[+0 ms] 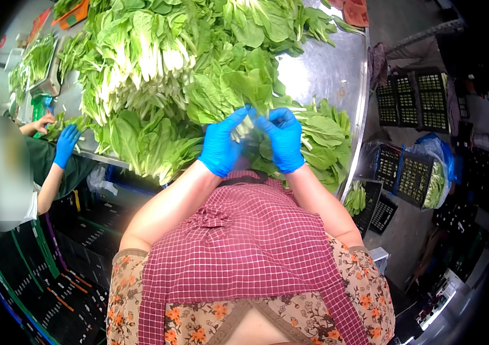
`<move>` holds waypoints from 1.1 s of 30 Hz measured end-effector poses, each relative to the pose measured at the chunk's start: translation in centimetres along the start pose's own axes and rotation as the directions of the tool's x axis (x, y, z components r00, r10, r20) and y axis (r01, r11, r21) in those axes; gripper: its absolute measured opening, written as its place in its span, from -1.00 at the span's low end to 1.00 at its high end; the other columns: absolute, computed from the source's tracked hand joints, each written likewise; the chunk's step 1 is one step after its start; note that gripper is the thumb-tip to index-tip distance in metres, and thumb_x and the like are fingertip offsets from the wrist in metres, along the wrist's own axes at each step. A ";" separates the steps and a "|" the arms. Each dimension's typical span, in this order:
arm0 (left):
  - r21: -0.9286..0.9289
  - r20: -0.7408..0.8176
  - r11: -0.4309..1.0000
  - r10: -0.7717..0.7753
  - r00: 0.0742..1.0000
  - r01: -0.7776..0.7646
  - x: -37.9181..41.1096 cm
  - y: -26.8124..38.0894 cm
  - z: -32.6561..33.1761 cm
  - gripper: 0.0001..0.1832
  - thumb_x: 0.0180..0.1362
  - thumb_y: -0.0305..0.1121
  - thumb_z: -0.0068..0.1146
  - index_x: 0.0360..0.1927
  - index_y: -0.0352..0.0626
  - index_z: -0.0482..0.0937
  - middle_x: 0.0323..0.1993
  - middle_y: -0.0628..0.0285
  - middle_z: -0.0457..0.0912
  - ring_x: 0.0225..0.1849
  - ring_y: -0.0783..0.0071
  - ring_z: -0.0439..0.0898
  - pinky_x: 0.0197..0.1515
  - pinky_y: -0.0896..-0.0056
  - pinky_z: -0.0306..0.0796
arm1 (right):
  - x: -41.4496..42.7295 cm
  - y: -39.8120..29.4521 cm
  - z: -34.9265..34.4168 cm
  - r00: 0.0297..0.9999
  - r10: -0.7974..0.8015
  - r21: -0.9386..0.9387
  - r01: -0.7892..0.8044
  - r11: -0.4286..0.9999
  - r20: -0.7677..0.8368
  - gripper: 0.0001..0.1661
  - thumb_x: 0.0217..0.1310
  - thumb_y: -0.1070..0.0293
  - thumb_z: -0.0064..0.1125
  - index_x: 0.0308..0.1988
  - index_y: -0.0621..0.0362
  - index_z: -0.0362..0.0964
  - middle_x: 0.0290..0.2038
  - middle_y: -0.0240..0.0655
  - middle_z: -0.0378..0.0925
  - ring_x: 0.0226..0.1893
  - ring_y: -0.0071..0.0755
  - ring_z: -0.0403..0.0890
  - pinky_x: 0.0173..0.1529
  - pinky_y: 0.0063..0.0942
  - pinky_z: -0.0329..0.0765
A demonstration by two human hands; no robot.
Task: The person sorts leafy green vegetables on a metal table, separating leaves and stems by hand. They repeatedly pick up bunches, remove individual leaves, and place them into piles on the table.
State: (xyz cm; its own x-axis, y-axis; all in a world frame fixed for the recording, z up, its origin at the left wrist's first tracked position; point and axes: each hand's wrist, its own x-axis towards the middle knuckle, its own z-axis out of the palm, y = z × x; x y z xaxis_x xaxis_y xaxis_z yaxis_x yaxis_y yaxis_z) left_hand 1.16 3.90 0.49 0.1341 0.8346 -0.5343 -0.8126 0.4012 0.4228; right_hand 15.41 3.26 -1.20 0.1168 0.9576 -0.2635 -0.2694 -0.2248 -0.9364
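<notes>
Both my hands wear blue gloves and are raised in front of my checked apron. My left hand (224, 144) is closed around a bunch of leafy greens (227, 92), whose pale cut stem ends show beside the fingers. My right hand (285, 140) is just to the right, fingers bent at the bunch; whether they grip a leaf or stem is not plain. A large pile of greens (141, 47) with white stems lies beyond on the metal table (313, 77). More loose greens (322, 133) lie to the right of my right hand, and others (145, 142) at the near left.
A co-worker's gloved hand (67, 140) and bare hand (43, 123) handle greens at the left. Black crates (76, 241) stand below the table's left edge. More black crates (417, 172), some holding greens, stand right of the table. An orange crate (71, 15) is at the upper left.
</notes>
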 end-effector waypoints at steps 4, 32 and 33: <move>0.072 -0.069 0.997 0.009 0.998 -0.004 -1.4 0.5 1.7 -0.94 0.13 -0.53 0.12 -0.33 -0.29 0.57 -0.44 0.20 0.62 -0.46 0.48 0.54 -0.34 0.55 0.38 | -1.3 0.2 0.6 0.992 -0.120 -0.095 0.123 0.988 0.040 -0.79 0.02 0.58 0.29 -0.34 0.18 0.38 -0.35 -0.40 0.46 -0.36 -0.57 0.47 -0.22 -0.59 0.46; 0.228 -0.120 0.961 0.189 0.975 -0.158 0.1 0.6 -1.7 -0.90 0.05 -0.60 0.10 -0.55 -0.30 0.56 -0.61 0.19 0.55 -0.56 0.47 0.49 -0.43 0.55 0.32 | -1.2 0.2 0.6 0.964 0.205 0.327 -0.251 0.911 0.170 -0.70 0.16 0.39 0.20 -0.12 0.29 0.43 -0.33 -0.27 0.55 -0.38 -0.48 0.56 -0.27 -0.56 0.51; 0.219 -0.105 0.962 0.190 0.976 -0.163 0.1 0.6 -1.7 -0.91 0.05 -0.60 0.10 -0.53 -0.30 0.56 -0.60 0.19 0.56 -0.56 0.46 0.50 -0.43 0.54 0.32 | -1.2 -0.2 0.7 0.966 0.199 0.235 -0.235 0.943 0.167 -0.72 0.15 0.40 0.21 -0.13 0.29 0.44 -0.32 -0.27 0.55 -0.38 -0.48 0.56 -0.26 -0.56 0.51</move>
State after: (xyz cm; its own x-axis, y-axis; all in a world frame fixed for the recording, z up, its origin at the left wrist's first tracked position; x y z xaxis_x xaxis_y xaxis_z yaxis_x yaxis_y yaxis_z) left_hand -0.27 3.55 -0.60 -0.0832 0.8510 -0.5185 -0.6793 0.3323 0.6544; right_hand 14.61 2.25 -0.55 -0.1005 0.9102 -0.4017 -0.5066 -0.3943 -0.7668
